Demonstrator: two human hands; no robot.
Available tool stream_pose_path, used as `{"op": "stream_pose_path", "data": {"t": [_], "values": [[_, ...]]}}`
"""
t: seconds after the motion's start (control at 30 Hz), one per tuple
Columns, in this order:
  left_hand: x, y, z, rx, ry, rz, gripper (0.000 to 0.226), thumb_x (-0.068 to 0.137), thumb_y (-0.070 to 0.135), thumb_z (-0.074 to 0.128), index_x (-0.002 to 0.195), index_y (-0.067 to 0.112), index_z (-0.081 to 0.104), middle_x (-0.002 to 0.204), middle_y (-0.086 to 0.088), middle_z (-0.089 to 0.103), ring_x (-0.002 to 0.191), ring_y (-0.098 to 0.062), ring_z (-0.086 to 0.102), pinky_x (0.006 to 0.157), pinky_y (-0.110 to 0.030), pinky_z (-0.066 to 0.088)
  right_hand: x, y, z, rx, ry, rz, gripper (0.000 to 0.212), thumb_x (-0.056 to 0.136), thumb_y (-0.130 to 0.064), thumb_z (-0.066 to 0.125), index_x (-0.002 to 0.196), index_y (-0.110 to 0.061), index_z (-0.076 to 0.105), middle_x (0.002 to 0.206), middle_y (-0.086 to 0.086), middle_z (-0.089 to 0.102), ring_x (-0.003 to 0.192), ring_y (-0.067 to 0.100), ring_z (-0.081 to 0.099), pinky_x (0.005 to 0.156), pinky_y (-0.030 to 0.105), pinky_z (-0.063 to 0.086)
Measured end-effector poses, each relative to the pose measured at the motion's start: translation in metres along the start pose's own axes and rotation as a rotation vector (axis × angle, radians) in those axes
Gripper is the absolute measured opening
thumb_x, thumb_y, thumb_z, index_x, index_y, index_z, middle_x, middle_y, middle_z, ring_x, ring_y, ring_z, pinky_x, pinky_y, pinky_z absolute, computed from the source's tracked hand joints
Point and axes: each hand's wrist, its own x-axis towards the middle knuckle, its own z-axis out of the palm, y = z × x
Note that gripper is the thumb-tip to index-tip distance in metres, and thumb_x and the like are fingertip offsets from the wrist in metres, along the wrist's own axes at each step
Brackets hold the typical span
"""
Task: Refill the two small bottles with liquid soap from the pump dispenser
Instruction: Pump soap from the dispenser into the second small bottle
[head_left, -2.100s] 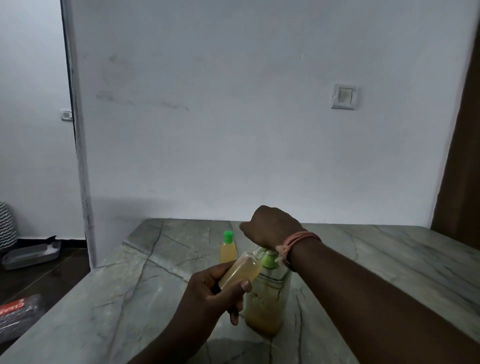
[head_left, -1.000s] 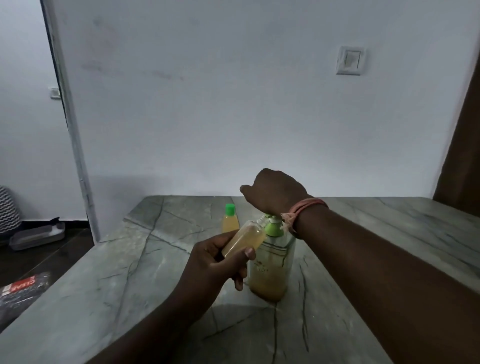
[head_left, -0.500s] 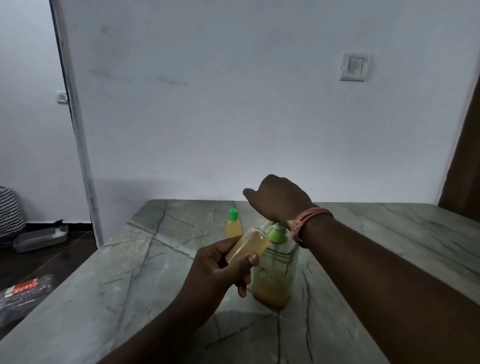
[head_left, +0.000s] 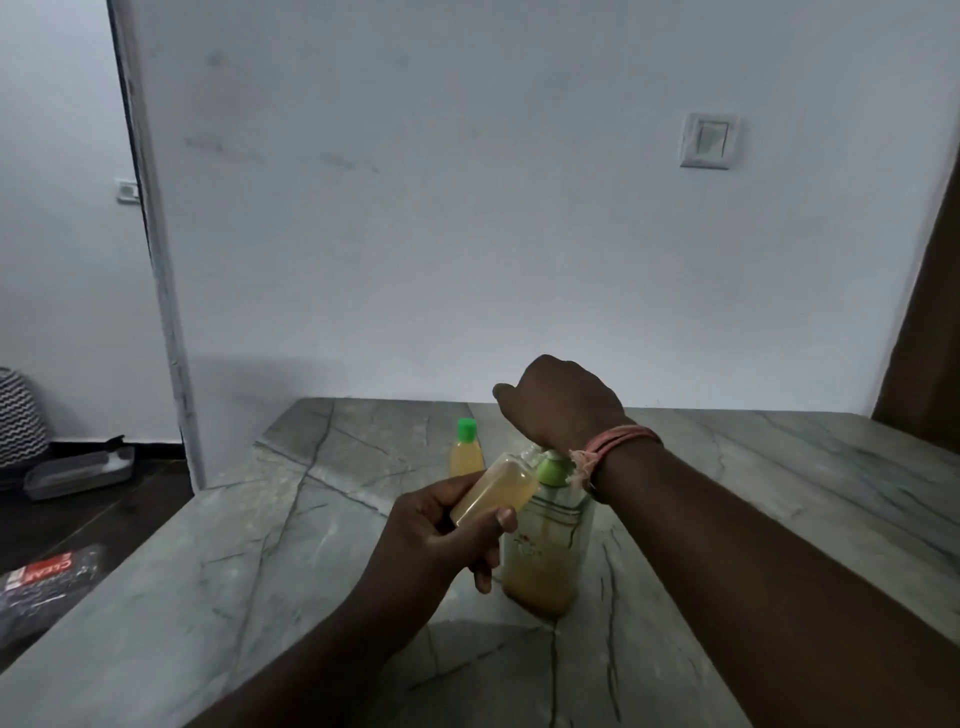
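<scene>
Small bottle (head_left: 493, 492) amber-filled, pump dispenser (head_left: 545, 545) half-full

Likely a home, marble table (head_left: 311, 519), wall switch (head_left: 710, 141)

A grey marble counter (head_left: 322, 525) with dark veins is stretching out beneath the hands, ending at a white wall (head_left: 467, 234) beyond them. A light switch (head_left: 710, 140) is sitting on that wall, high above and to the right of the hands. Far left of the hands, a doorway edge (head_left: 156, 270) is running down to dark floor, where a grey tray (head_left: 78, 472) is lying beside a zigzag-patterned basket (head_left: 18, 415). A dark packet with red lettering (head_left: 47, 579) is lying lower left. A brown panel (head_left: 930, 322) is standing at the far right.
</scene>
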Motion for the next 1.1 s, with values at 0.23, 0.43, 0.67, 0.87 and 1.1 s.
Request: {"op": "stream_pose_path", "data": {"t": [0.23, 0.43, 0.67, 0.87, 1.1], "values": [[0.000, 0.001, 0.001, -0.029, -0.001, -0.011, 0.035, 0.073, 0.039, 0.078, 0.108, 0.034, 0.076, 0.077, -0.022, 0.071, 0.058, -0.019, 0.063, 0.051, -0.028, 0.054, 0.002, -0.002, -0.003, -0.051, -0.098, 0.005, 0.028, 0.087, -0.039, 0.053, 0.068, -0.018, 0.051, 0.071, -0.001, 0.053, 0.068, 0.021, 0.054, 0.064, 0.029, 0.039], [0.001, 0.001, -0.001, -0.012, -0.008, -0.002, 0.029, 0.082, 0.026, 0.080, 0.110, 0.030, 0.072, 0.075, -0.023, 0.069, 0.055, -0.017, 0.062, 0.050, -0.027, 0.053, 0.003, -0.001, -0.001, -0.018, -0.026, -0.046, 0.036, 0.090, -0.044, 0.050, 0.067, -0.017, 0.049, 0.069, 0.000, 0.052, 0.070, 0.025, 0.054, 0.064, 0.031, 0.039], [0.000, 0.002, 0.001, -0.058, -0.028, 0.017, 0.032, 0.074, 0.037, 0.077, 0.105, 0.042, 0.076, 0.081, -0.025, 0.069, 0.057, -0.017, 0.063, 0.050, -0.027, 0.054, 0.005, 0.001, 0.001, 0.002, -0.144, 0.026, 0.032, 0.087, -0.041, 0.052, 0.068, -0.016, 0.053, 0.071, 0.002, 0.056, 0.068, 0.021, 0.055, 0.065, 0.030, 0.042], [0.000, 0.001, 0.000, -0.041, -0.024, 0.012, 0.029, 0.076, 0.033, 0.077, 0.105, 0.040, 0.077, 0.080, -0.023, 0.070, 0.057, -0.018, 0.063, 0.050, -0.028, 0.053, 0.004, 0.001, -0.002, -0.050, 0.014, -0.068, 0.038, 0.089, -0.047, 0.051, 0.066, -0.017, 0.047, 0.070, 0.002, 0.050, 0.074, 0.026, 0.054, 0.066, 0.031, 0.040], [0.000, 0.003, 0.001, -0.034, -0.038, 0.023, 0.030, 0.075, 0.039, 0.076, 0.104, 0.047, 0.076, 0.079, -0.023, 0.070, 0.057, -0.019, 0.063, 0.051, -0.028, 0.054, 0.007, 0.004, 0.004, -0.013, -0.137, -0.016, 0.031, 0.086, -0.040, 0.056, 0.066, -0.017, 0.055, 0.070, 0.002, 0.058, 0.068, 0.021, 0.057, 0.063, 0.029, 0.041]]}}
